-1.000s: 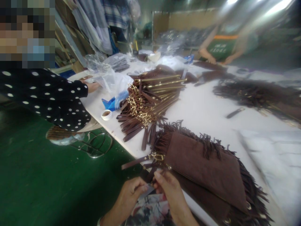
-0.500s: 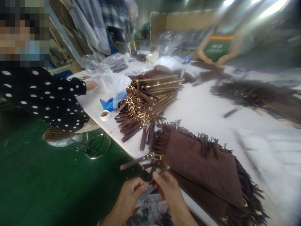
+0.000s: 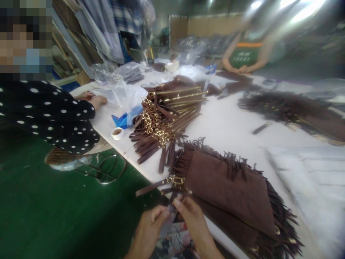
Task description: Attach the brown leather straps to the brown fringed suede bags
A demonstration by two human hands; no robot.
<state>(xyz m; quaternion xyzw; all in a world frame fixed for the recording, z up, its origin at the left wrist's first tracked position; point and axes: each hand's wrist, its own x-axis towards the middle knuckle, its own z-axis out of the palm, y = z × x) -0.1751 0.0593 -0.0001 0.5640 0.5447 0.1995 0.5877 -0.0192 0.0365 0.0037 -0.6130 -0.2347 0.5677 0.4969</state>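
At the table's near edge, my left hand (image 3: 151, 226) is closed, thumb against bent index finger, on a small piece of translucent plastic (image 3: 167, 223). Close beside it my right hand (image 3: 193, 220) pinches a dark brown strap (image 3: 174, 199), its end mostly hidden by the fingers. Just beyond lies a brown fringed bag (image 3: 229, 189), flat on others like it, with a gold clasp (image 3: 178, 181) on a wrist strap at its left corner. Further up is a pile of brown bags (image 3: 175, 108) with gold zips, gold clips and strap loops.
A tape roll (image 3: 117, 133) and a blue tape dispenser (image 3: 120, 120) stand at the left table edge. A co-worker in a dotted sleeve (image 3: 67, 108) handles clear bags there; another in a green apron (image 3: 244, 55) is across the table. A stool (image 3: 110, 167) stands on the green floor.
My hands stay together at the strap with only small finger shifts. The dotted-sleeved co-worker's hands have drawn back from the plastic bag. The whole view has shifted slightly.
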